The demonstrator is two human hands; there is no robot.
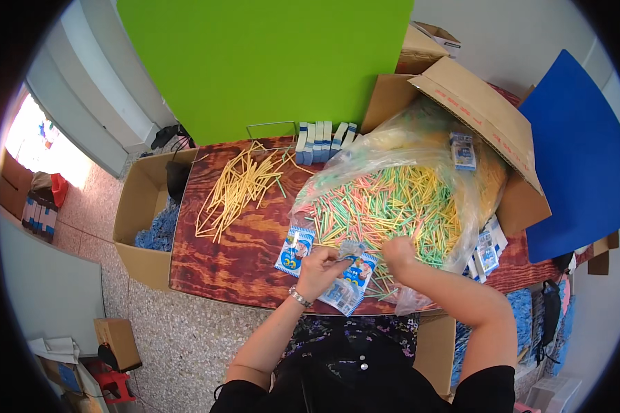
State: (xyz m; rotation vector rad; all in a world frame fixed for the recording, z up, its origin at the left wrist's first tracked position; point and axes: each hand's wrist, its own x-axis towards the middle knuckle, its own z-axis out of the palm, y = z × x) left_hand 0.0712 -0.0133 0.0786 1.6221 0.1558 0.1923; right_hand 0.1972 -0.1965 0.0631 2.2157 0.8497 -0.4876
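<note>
While the left hand (320,272) pinches a blue packet (363,268), the right hand (399,257), its grip unclear, seems to be gathering coloured sticks (372,203) beyond it, calling next for a steady packet.

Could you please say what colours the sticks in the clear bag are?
The sticks are pink, green and yellow, seen best in the head view.
</note>
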